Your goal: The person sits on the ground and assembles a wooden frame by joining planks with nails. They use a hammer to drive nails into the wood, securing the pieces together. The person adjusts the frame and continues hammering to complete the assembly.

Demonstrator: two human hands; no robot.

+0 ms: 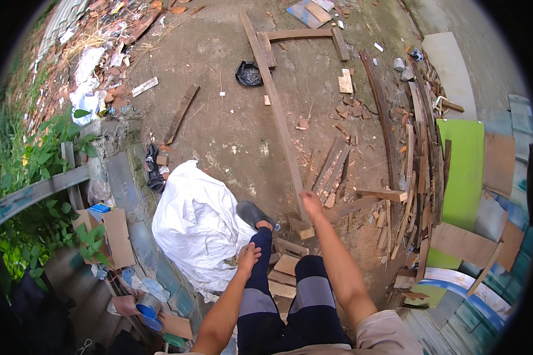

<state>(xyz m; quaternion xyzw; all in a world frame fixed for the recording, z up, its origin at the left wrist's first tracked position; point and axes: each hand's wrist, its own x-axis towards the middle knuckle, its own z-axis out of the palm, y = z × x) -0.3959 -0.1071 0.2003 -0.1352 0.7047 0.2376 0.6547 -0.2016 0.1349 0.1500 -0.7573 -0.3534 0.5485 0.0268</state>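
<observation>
Right hand [311,201] closed around near end of long, weathered wooden plank [272,97] (stiff, likely heavy, splintery); left hand [248,258] loosely open, resting on knee beside white woven sack [195,225].

Beside the one white sack [198,228] on the dirt lie one long plank [273,100], running away from the sack, and one black bowl-like tub [249,73] beyond it. Two bare hands show: the left hand [247,258] at the sack's edge, the right hand [311,203] to the sack's right. One green board [465,160] leans far right of the sack.
</observation>
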